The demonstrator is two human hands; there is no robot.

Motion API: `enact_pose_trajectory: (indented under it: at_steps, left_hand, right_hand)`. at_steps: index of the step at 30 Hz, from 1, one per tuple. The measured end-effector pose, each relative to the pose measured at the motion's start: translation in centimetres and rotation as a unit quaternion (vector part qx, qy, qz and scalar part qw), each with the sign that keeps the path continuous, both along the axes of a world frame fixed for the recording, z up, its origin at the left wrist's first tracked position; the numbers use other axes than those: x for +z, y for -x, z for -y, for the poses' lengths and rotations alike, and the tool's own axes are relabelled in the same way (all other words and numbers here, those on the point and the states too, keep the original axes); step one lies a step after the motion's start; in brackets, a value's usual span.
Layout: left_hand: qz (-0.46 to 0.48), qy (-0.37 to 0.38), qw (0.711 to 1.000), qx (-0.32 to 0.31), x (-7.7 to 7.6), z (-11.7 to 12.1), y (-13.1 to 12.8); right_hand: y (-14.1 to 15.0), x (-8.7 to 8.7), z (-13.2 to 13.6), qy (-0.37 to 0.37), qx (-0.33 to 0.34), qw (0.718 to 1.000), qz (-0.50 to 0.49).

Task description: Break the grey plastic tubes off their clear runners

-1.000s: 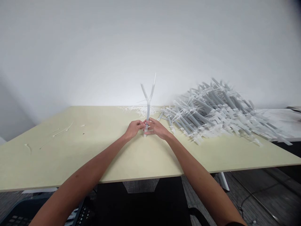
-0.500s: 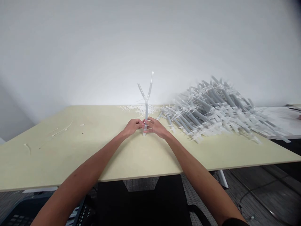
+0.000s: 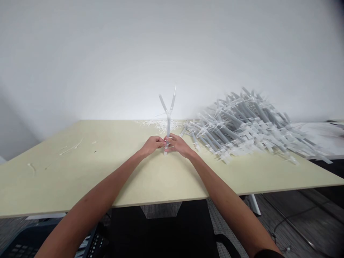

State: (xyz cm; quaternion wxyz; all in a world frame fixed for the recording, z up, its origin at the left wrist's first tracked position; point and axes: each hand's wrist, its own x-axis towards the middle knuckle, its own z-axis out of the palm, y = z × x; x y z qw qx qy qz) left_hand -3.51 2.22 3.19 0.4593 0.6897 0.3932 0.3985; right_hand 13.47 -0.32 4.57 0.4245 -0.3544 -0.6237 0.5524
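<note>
A translucent Y-shaped tube assembly (image 3: 168, 125) stands upright over the table, its two arms spread at the top and its lower end near the tabletop. A thin cable tie tail sticks out left from its fork. My right hand (image 3: 177, 144) is closed around the lower stem from the right. From the left, my left hand (image 3: 154, 144) pinches close against the same stem. What lies between the left fingertips is too small and hidden to make out.
A large heap of similar tube assemblies (image 3: 242, 125) covers the table's right side. White cable ties (image 3: 161, 124) lie scattered at the back. Loose tie pieces (image 3: 71, 147) are on the left of the pale table (image 3: 120, 186). A dark plastic basket (image 3: 25, 234) sits below, at left.
The tube assembly tilted slightly left and then back right at its top. Both hands keep nearly the same hold. A bit of another person's hand at the far right edge has gone from view.
</note>
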Motion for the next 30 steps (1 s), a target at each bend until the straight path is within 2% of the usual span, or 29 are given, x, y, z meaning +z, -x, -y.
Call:
enact_pose_trajectory:
  at_steps: [11, 14, 20, 30]
  left_hand:
    - [0.017, 0.009, 1.0, 0.002, -0.1, -0.1, 0.0]
    - [0.024, 0.041, 0.999, -0.026, 0.0, 0.0, 0.3]
    - [0.08, 0.101, 0.984, -0.126, 0.4, 0.2, 1.6]
    - [0.084, 0.137, 0.979, -0.126, 0.2, 0.0, 1.6]
  right_hand:
    - [-0.4, -0.5, -0.4, -0.029, -0.005, 0.999, 0.033]
    - [-0.4, -0.6, -0.6, -0.03, -0.015, 0.999, 0.039]
    - [-0.6, -0.5, -0.7, -0.03, -0.03, 0.998, 0.048]
    - [-0.3, -1.3, -1.4, -0.039, -0.071, 0.994, 0.073]
